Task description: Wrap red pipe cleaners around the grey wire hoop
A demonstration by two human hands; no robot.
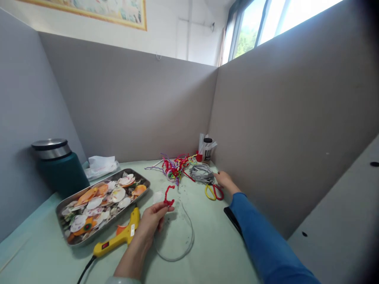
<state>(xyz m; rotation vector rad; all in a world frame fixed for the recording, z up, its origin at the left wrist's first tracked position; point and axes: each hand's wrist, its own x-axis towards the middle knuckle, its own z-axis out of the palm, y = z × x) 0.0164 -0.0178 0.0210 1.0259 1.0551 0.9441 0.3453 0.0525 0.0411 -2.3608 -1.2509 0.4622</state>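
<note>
Between the fingertips of my left hand (154, 219) is a bent, fuzzy red piece (168, 196), like a pipe cleaner, held above the table. A loop of grey wire (192, 236) curves from beneath this hand to the right and back up. My right hand (225, 180) reaches to the far right side, its fingers closed at the edge of a coil of grey wire (201, 173); the fingertips are partly hidden. Just below the coil lie scissors (214, 192) with one yellow and one red handle, their blades partly covered. Behind is a tangle of coloured pipe cleaners (176, 167).
A metal tray (102, 232) of shells is at left, with a yellow glue gun (118, 238) beside it. Behind stand a green flask (60, 169) and white tissues (102, 165). A black-lidded jar (207, 150) is in the corner. A black object (233, 221) lies by my right sleeve. Grey partitions (133, 98) enclose the table.
</note>
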